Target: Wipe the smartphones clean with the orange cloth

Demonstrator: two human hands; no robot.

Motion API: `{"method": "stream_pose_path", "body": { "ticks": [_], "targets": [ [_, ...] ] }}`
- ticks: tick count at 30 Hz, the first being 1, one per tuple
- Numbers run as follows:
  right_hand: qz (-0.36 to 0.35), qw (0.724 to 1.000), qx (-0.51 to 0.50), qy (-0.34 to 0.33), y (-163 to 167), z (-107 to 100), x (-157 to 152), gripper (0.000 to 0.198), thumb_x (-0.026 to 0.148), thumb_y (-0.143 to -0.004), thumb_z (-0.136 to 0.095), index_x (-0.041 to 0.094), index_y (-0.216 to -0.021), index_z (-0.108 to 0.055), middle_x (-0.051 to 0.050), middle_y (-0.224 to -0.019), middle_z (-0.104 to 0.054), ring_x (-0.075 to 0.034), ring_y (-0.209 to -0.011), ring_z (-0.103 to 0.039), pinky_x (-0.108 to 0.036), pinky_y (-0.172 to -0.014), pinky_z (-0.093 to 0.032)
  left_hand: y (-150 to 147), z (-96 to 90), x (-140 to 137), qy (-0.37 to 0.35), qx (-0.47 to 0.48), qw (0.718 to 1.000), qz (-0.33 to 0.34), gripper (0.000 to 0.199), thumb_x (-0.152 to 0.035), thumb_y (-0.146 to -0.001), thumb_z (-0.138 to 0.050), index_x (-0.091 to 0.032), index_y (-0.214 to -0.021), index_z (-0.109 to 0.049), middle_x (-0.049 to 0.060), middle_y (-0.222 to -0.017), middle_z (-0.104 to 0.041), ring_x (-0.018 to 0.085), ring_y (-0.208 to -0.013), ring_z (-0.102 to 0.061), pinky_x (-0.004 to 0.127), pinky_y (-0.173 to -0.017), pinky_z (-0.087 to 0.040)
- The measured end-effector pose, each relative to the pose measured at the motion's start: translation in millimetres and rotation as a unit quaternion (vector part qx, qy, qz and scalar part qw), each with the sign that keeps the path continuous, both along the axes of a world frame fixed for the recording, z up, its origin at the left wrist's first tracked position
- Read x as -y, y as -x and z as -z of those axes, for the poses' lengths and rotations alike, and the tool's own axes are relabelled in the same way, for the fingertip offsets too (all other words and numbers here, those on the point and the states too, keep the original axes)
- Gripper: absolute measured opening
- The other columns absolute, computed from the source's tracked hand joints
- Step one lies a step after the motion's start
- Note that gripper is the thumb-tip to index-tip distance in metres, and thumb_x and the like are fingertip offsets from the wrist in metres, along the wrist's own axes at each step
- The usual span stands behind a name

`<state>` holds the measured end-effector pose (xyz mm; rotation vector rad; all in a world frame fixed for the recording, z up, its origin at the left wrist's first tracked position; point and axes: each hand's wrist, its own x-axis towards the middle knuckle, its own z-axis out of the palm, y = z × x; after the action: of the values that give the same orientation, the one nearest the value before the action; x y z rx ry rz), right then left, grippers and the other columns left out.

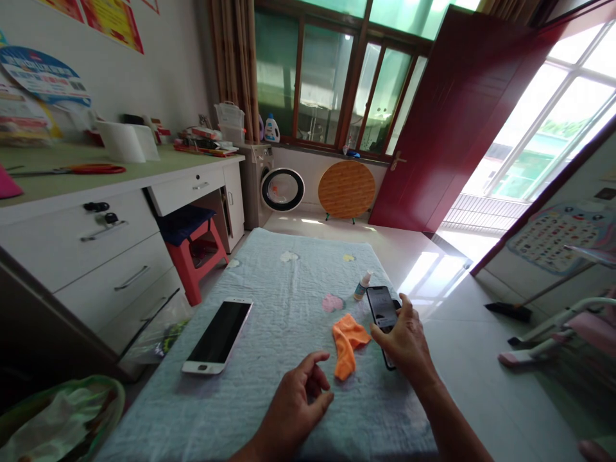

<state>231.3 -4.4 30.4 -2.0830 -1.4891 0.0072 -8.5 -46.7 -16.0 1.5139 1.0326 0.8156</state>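
My right hand (408, 340) grips a dark smartphone (380, 303) across its width, thumb at the near left side and fingers at the right edge. The phone's screen is lit; whether it rests on the cloth-covered table (269, 282) or is slightly lifted, I cannot tell. My left hand (296, 404) hovers over the near part of the table, fingers loosely curled and apart from the thumb, with nothing in it. Between the hands lies a crumpled orange cloth (346, 341). A small spray bottle (362, 287) stands just beyond the dark phone. On the left, a larger white phone (219, 337) lies with its screen black.
A white desk (110, 237) runs along the left, with scissors (91, 169) on top and a red stool (192, 260) under it. A bin (118, 398) stands at the near left. Behind are a washing machine (255, 173) and a maroon door (447, 122).
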Motion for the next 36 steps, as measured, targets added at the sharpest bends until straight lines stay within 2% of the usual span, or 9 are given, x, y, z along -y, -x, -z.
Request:
{"method": "stream_pose_path", "body": {
  "ticks": [7, 15, 20, 25, 30, 36],
  "targets": [
    [0.038, 0.997, 0.061, 0.031, -31, 7, 1, 0.091, 0.047, -0.069, -0.063, 0.008, -0.143, -0.029, -0.018, -0.112, -0.053, -0.034, -0.105, -0.054, -0.043, -0.09, -0.045, 1, 4.6, 1, -0.01, -0.001, 1.0, 0.001, 0.049, -0.018, -0.075, -0.061, -0.019, -0.123, -0.057, 0.002, -0.084, -0.064, 0.016, -0.072, -0.058, 0.026, -0.07, -0.047],
    [0.027, 0.995, 0.091, 0.035, -33, 6, -3, 0.09, 0.048, -0.068, -0.062, -0.002, -0.139, -0.036, -0.021, -0.112, -0.057, -0.034, -0.107, -0.055, -0.042, -0.095, -0.044, 0, 7.2, 1, -0.01, 0.005, 1.0, -0.001, 0.049, -0.017, -0.075, -0.061, -0.019, -0.124, -0.058, 0.001, -0.083, -0.064, 0.015, -0.07, -0.058, 0.026, -0.068, -0.046],
    [-0.004, 0.996, 0.09, 0.008, -30, 3, -4, 0.09, 0.049, -0.068, -0.06, 0.001, -0.14, -0.034, -0.02, -0.116, -0.056, -0.034, -0.108, -0.055, -0.043, -0.095, -0.044, 0, 9.2, 1, -0.008, 0.014, 1.0, -0.005, 0.05, -0.016, -0.074, -0.062, -0.019, -0.124, -0.058, 0.001, -0.083, -0.065, 0.015, -0.07, -0.058, 0.025, -0.068, -0.046],
    [-0.005, 0.997, 0.08, -0.008, -33, -3, -8, 0.09, 0.051, -0.068, -0.061, 0.006, -0.141, -0.034, -0.018, -0.116, -0.057, -0.033, -0.107, -0.055, -0.043, -0.092, -0.045, 0, 6.0, 1, -0.003, 0.016, 1.0, -0.006, 0.05, -0.016, -0.074, -0.062, -0.018, -0.124, -0.059, 0.001, -0.081, -0.064, 0.014, -0.069, -0.057, 0.024, -0.067, -0.046],
    [0.021, 0.992, 0.115, 0.04, -40, -4, -15, 0.083, 0.048, -0.071, -0.061, 0.005, -0.138, -0.039, -0.021, -0.116, -0.057, -0.034, -0.11, -0.054, -0.042, -0.093, -0.043, 0, 3.9, 2, -0.005, 0.013, 1.0, -0.007, 0.047, -0.016, -0.074, -0.061, -0.018, -0.121, -0.06, 0.001, -0.082, -0.065, 0.014, -0.07, -0.058, 0.024, -0.068, -0.046],
    [0.034, 0.985, 0.143, 0.093, -49, 4, -20, 0.082, 0.049, -0.075, -0.059, 0.002, -0.139, -0.039, -0.022, -0.114, -0.058, -0.035, -0.112, -0.054, -0.042, -0.092, -0.042, 0, 4.3, 1, -0.009, 0.013, 1.0, -0.007, 0.045, -0.015, -0.074, -0.062, -0.019, -0.119, -0.061, 0.001, -0.081, -0.065, 0.015, -0.07, -0.059, 0.025, -0.068, -0.046]
  ]
}}
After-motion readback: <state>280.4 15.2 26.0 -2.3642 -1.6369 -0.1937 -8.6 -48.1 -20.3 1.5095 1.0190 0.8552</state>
